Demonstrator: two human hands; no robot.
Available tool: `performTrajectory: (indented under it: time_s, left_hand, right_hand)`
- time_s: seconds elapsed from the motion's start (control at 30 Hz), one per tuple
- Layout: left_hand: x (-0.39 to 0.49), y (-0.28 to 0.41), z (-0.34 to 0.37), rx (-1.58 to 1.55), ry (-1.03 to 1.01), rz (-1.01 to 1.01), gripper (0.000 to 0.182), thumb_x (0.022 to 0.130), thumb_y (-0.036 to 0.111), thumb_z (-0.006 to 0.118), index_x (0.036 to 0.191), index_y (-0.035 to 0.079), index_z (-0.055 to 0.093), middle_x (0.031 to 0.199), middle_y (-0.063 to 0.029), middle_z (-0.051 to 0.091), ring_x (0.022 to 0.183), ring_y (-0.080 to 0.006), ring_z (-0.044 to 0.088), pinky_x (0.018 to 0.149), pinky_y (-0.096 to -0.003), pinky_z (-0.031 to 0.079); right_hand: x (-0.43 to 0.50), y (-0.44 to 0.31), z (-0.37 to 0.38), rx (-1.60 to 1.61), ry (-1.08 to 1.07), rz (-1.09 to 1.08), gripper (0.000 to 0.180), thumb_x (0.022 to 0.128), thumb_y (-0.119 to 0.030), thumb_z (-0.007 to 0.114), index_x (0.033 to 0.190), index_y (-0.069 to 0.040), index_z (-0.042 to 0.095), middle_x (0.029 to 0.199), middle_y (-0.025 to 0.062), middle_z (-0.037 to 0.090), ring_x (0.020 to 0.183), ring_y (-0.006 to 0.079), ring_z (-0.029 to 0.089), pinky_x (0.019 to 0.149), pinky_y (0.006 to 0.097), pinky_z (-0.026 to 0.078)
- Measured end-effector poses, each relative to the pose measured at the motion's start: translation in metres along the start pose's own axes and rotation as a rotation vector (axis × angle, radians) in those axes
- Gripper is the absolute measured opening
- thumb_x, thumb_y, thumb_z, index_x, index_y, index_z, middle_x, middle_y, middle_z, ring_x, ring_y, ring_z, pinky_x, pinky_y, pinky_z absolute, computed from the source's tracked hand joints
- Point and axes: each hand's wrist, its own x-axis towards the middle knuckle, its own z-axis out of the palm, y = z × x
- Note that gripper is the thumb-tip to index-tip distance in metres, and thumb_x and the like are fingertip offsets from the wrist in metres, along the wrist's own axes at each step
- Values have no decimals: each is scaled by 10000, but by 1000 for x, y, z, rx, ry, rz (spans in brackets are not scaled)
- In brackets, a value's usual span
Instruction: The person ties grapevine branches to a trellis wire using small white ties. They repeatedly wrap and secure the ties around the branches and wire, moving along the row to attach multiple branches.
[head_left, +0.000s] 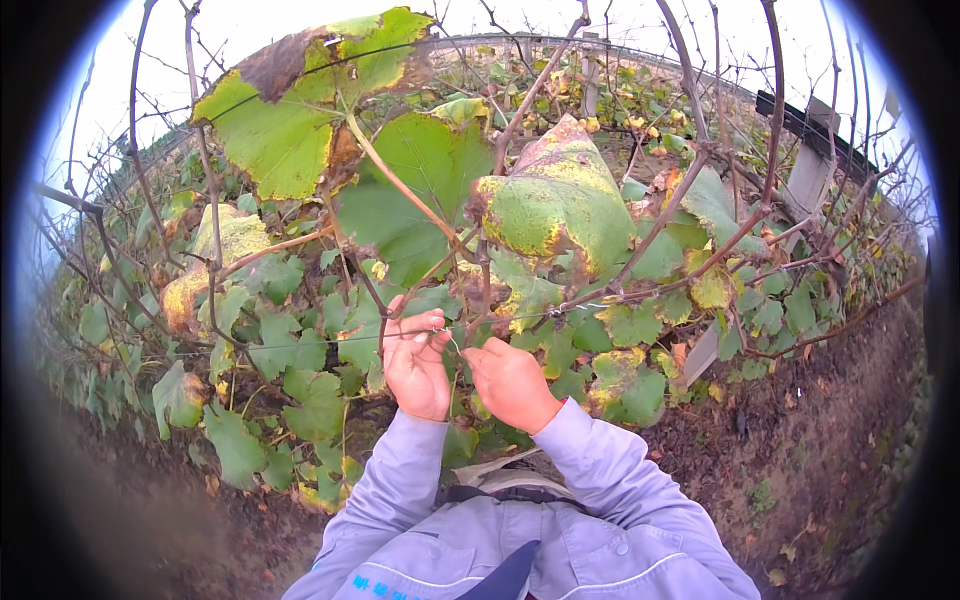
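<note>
Both hands meet at a thin trellis wire in front of my chest. My left hand is turned palm up, its thumb and fingers closed around the wire beside a thin brown vine cane. A short silvery wire tie loops at the left fingertips and runs down to the right. My right hand pinches the tie's lower end, which its curled fingers partly hide. Further right, another twisted wire tie binds a thicker cane to the trellis wire.
Large yellowing grape leaves hang above my hands. Bare upright canes rise on both sides. A slanted post stands at the right, with a pale stake lower down. Brown soil with fallen leaves lies below.
</note>
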Motion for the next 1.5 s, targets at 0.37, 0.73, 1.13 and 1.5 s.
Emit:
performTrajectory:
  time_s: [0.37,0.73,1.13,1.5]
  left_hand:
    - [5,15,7,126,107,-298,452,1030,108,634,1449,89,463,1084,-21,663,992,-132,645,782,-308,531]
    - [-4,-14,-30,309,4,27,523,968,-42,704,1432,47,481,1091,-78,721,923,-134,657,784,-287,550]
    - [-8,-8,-24,290,136,-94,569,999,33,723,1485,21,427,1142,-126,727,966,-147,698,773,-279,584]
    - [-1,18,-4,-36,14,-224,450,1048,128,643,1462,87,470,1137,-37,688,1054,-153,664,845,-327,547]
  right_hand:
    - [-3,-1,1,-99,41,-24,132,941,-84,693,1055,-32,734,831,112,567,709,324,657,612,448,548]
    - [-2,10,-15,460,-130,156,214,950,-45,692,1138,13,776,892,99,734,750,203,678,690,347,553]
    - [-7,2,-13,508,-166,354,208,973,-94,707,1148,-17,789,876,86,722,799,174,665,717,329,525]
    - [-9,-6,0,177,36,70,217,913,-37,678,1113,-37,763,827,141,658,785,332,664,717,439,545]
